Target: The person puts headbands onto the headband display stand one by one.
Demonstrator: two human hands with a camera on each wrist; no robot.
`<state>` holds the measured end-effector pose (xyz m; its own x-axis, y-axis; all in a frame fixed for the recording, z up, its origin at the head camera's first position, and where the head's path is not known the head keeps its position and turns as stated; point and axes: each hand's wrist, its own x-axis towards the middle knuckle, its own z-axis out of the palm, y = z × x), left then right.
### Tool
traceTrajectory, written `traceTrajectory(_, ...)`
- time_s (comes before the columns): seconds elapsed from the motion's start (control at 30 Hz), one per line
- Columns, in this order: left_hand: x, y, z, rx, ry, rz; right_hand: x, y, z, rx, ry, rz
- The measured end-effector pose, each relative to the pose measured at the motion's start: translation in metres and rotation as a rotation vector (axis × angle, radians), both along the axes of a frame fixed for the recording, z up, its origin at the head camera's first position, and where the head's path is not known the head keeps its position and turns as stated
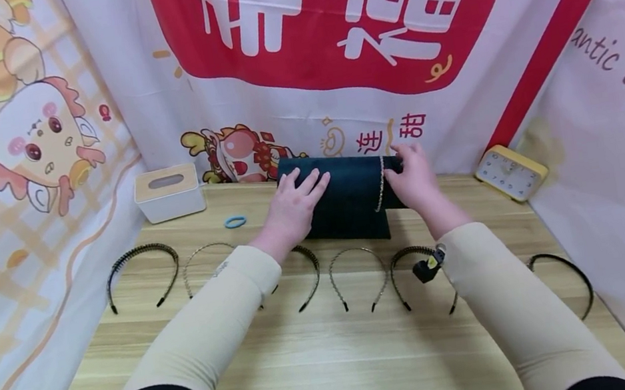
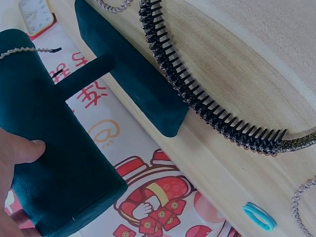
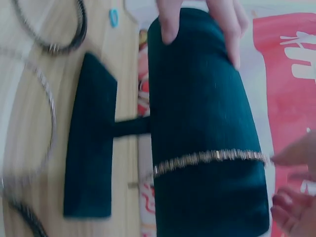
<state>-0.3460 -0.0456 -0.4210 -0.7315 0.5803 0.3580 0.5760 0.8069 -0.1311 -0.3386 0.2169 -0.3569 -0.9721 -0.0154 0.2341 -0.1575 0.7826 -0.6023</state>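
Observation:
A dark green velvet display stand (image 1: 346,197) stands at the back of the table, its thick roll joined by a short post to a flat base (image 3: 91,148). Around the roll, towards its right end, sits a thin beaded headband (image 3: 210,157) with black tips. My left hand (image 1: 293,211) holds the roll's left end, thumb (image 2: 30,150) on one side and fingers on the other. Beside the headband is my right hand (image 1: 416,181), thumb and forefinger apart, a fingertip right at the band in the right wrist view.
Several more headbands lie in a row before the stand, among them a black toothed one (image 1: 140,249) at left and one (image 1: 578,276) at far right. A tissue box (image 1: 170,203), a blue hair tie (image 1: 235,222) and a yellow clock (image 1: 511,173) stand or lie towards the back.

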Motion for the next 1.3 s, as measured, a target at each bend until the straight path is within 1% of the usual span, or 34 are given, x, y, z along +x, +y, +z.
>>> traceTrajectory(0.1,0.000,0.001,-0.001,-0.001,-0.005,0.000,0.005,0.009,-0.003,0.178,0.072,0.129)
traceTrajectory(0.2,-0.001,0.001,-0.001,-0.001,-0.006,0.002,0.009,0.015,-0.011,0.342,0.146,0.259)
traceTrajectory(0.3,-0.001,0.002,-0.001,-0.005,-0.007,0.004,0.013,0.017,-0.025,0.433,0.215,0.319)
traceTrajectory(0.47,-0.001,0.001,-0.001,-0.010,-0.011,0.004,0.011,0.016,-0.046,0.475,0.338,0.328)
traceTrajectory(0.6,-0.001,0.000,-0.001,-0.025,-0.011,0.013,0.009,0.012,-0.054,0.489,0.402,0.340)
traceTrajectory(0.77,-0.001,0.001,-0.002,-0.027,-0.005,0.016,0.008,0.000,-0.056,0.502,0.413,0.363)
traceTrajectory(1.07,-0.001,0.001,-0.003,-0.021,0.029,0.007,0.000,-0.023,-0.060,0.541,0.477,0.397)
traceTrajectory(1.3,-0.002,0.000,-0.005,-0.008,0.034,0.002,-0.004,-0.037,-0.059,0.546,0.480,0.404)
